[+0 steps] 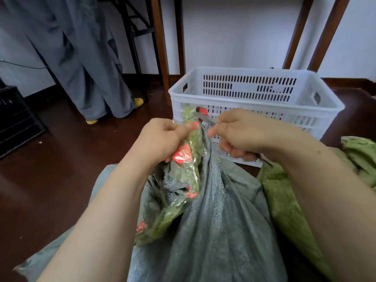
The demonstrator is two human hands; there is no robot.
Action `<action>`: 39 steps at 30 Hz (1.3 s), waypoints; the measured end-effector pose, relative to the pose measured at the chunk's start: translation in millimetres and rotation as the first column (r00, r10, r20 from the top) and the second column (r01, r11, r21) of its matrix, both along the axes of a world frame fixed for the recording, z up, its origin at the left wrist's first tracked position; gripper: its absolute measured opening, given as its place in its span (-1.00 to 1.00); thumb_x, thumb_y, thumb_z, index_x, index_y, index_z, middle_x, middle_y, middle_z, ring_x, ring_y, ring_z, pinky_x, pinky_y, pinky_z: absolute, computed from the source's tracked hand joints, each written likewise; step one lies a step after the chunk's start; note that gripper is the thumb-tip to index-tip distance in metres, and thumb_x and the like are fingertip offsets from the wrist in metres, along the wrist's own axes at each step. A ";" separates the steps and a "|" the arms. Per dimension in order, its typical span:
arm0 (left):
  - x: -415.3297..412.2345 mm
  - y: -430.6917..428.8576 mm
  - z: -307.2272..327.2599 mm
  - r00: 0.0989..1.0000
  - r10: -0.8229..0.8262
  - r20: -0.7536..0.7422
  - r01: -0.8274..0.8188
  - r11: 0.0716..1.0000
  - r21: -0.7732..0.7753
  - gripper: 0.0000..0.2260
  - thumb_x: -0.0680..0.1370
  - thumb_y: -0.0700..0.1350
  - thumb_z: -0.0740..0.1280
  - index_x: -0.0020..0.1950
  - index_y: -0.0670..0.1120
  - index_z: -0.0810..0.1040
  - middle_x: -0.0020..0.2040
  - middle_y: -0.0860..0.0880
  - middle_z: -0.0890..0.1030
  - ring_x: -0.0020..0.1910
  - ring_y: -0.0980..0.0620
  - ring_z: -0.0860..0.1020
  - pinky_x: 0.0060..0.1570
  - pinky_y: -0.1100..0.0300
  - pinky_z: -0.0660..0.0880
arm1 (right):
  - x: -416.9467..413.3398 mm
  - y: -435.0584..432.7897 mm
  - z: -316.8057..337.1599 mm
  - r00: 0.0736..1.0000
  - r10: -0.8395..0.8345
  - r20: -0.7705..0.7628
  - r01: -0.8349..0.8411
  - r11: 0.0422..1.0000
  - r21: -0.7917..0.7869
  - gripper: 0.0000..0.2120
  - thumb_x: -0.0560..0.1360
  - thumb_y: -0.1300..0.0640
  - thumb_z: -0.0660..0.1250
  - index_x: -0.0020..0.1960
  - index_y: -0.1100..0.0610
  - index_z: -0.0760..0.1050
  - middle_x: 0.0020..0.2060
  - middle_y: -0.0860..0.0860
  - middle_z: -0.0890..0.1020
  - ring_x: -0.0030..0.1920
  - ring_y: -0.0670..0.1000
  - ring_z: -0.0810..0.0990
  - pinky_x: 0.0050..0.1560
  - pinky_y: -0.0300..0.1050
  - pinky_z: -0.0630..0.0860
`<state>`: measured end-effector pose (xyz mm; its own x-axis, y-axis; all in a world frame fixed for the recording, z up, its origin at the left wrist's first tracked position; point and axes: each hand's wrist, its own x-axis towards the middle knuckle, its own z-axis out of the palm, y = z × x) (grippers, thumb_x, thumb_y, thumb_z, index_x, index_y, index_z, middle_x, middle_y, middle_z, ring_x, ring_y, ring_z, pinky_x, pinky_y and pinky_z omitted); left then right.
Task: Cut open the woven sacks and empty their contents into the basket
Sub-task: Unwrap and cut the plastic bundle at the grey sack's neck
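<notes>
Head view: a dark red-brown floor (pixel 61 169) ran back to a white wall, and a white slotted basket (pixel 244 70) stood just beyond the fingertips with nothing visible inside it. Far to the left of the hands stood another person in loose grey trousers (pixel 91 68), with a black crate (pixel 14 119) at the frame edge.

The grey woven sack (pixel 213 220) lay below and between the 2 forearms, its mouth gathered up into the hands. It looked soft and slack, probably light to lift by the neck but liable to sag and slide. The green wrapped neck (pixel 189 159), glossy with red print, seemed the firmest place to take hold.

The left hand (pixel 160 139) gripped that neck, its fingers (pixel 183 129) curled tight round it. The right hand (pixel 240 133) was closed round a small metal cutter (pixel 205 118), whose tip pointed at the neck just above the left fingers; whether its blades were apart could not be told. More green sacks (pixel 284 200) lay to the right of the right wrist.
</notes>
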<state>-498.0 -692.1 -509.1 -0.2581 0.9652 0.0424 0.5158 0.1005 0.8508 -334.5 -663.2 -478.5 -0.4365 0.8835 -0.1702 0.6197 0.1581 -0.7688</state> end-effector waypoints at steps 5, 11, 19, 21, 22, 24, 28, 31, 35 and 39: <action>-11.3 -0.5 4.5 0.979 0.045 -0.197 -0.005 0.980 0.200 -0.74 0.48 0.00 0.43 -0.29 -0.16 0.63 -0.49 -0.10 0.59 -0.63 0.10 0.47 -0.51 0.28 0.43 | -10.3 -7.0 -5.6 0.975 -0.010 -0.221 -0.008 0.997 -0.081 -0.82 0.63 0.18 0.12 0.05 0.21 0.47 -0.58 0.03 0.44 -0.69 -0.06 0.28 -0.65 -0.33 0.24; -17.7 -1.3 11.3 0.994 0.040 -0.103 -0.009 0.958 0.285 -0.85 0.47 -0.11 0.45 -0.23 -0.16 0.61 -0.51 0.02 0.56 -0.60 0.15 0.48 -0.53 0.37 0.39 | -22.4 -11.7 -8.9 0.971 -0.033 -0.238 0.014 0.996 -0.083 -0.75 0.63 0.12 0.09 -0.05 0.18 0.50 -0.64 -0.01 0.43 -0.69 -0.05 0.25 -0.56 -0.33 0.20; -26.8 -1.0 9.0 0.970 0.039 -0.242 0.071 0.901 0.429 -0.94 0.49 -0.11 0.43 -0.14 -0.09 0.63 -0.32 0.06 0.57 -0.35 0.06 0.52 -0.22 0.14 0.48 | -19.2 -14.1 4.1 0.989 0.014 -0.147 -0.030 0.994 -0.109 -0.76 0.62 0.14 0.09 -0.03 0.17 0.51 -0.64 -0.02 0.42 -0.70 -0.06 0.25 -0.55 -0.34 0.18; -23.1 -1.8 11.1 0.958 0.021 -0.287 0.115 0.887 0.447 -0.95 0.49 -0.13 0.43 -0.14 -0.09 0.62 -0.28 0.05 0.57 -0.32 0.11 0.52 -0.20 0.15 0.49 | -21.1 -13.0 6.2 0.990 0.010 -0.142 -0.024 0.994 -0.104 -0.77 0.62 0.15 0.10 -0.03 0.18 0.52 -0.64 -0.02 0.43 -0.70 -0.06 0.25 -0.54 -0.32 0.19; -20.6 -2.1 11.6 0.951 0.003 -0.310 0.143 0.882 0.448 -0.95 0.49 -0.13 0.42 -0.14 -0.09 0.62 -0.27 0.05 0.56 -0.33 0.14 0.51 -0.21 0.16 0.48 | -22.6 -12.3 6.5 0.990 0.000 -0.141 -0.016 0.994 -0.107 -0.76 0.62 0.14 0.10 -0.03 0.18 0.52 -0.64 -0.01 0.43 -0.70 -0.06 0.25 -0.53 -0.31 0.19; -18.1 -1.9 9.9 0.943 -0.017 -0.332 0.176 0.873 0.455 -0.95 0.50 -0.14 0.42 -0.13 -0.11 0.62 -0.26 0.04 0.56 -0.33 0.14 0.51 -0.23 0.15 0.47 | -24.2 -11.8 6.6 0.990 -0.010 -0.140 -0.008 0.992 -0.123 -0.76 0.62 0.15 0.10 -0.03 0.20 0.52 -0.64 -0.01 0.43 -0.71 -0.06 0.25 -0.56 -0.32 0.20; -26.6 0.1 5.6 0.944 0.078 -0.322 0.099 0.860 0.500 -0.96 0.49 -0.15 0.43 -0.15 -0.07 0.61 -0.34 0.08 0.51 -0.38 0.21 0.45 -0.27 0.20 0.37 | -17.0 -16.8 12.2 0.990 0.083 -0.113 -0.098 0.985 -0.140 -0.79 0.61 0.21 0.12 -0.05 0.23 0.51 -0.66 -0.01 0.43 -0.72 -0.08 0.24 -0.63 -0.37 0.17; -25.9 0.9 8.3 0.941 0.071 -0.331 0.117 0.851 0.512 -0.94 0.50 -0.16 0.42 -0.17 -0.06 0.61 -0.37 0.10 0.49 -0.40 0.21 0.44 -0.32 0.23 0.35 | -16.1 -19.1 14.7 0.989 0.097 -0.111 -0.113 0.983 -0.145 -0.79 0.60 0.23 0.12 -0.05 0.25 0.52 -0.65 0.00 0.43 -0.72 -0.08 0.23 -0.63 -0.37 0.16; -13.6 -0.5 10.3 0.930 0.021 -0.366 0.179 0.844 0.505 -0.92 0.51 -0.19 0.41 -0.16 -0.18 0.61 -0.24 -0.06 0.56 -0.46 0.11 0.49 -0.37 0.31 0.41 | -23.3 -18.1 11.1 0.987 0.046 -0.155 -0.077 0.977 -0.197 -0.81 0.61 0.18 0.14 -0.02 0.22 0.50 -0.65 -0.02 0.40 -0.71 -0.08 0.22 -0.64 -0.38 0.17; -28.4 -0.7 12.2 0.906 0.129 -0.404 0.145 0.802 0.580 -0.93 0.48 -0.19 0.43 -0.12 -0.18 0.66 -0.18 -0.07 0.59 -0.18 0.13 0.51 -0.19 0.49 0.35 | -18.8 -21.1 17.4 0.982 0.133 -0.137 -0.159 0.968 -0.193 -0.80 0.60 0.20 0.14 -0.04 0.24 0.50 -0.65 -0.01 0.41 -0.72 -0.08 0.22 -0.64 -0.37 0.16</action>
<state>-526.4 -692.7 -496.9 -0.0772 0.7158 0.6941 0.8208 -0.3495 0.4517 -353.3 -684.3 -461.0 -0.5867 0.7612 -0.2764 0.5008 0.0729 -0.8625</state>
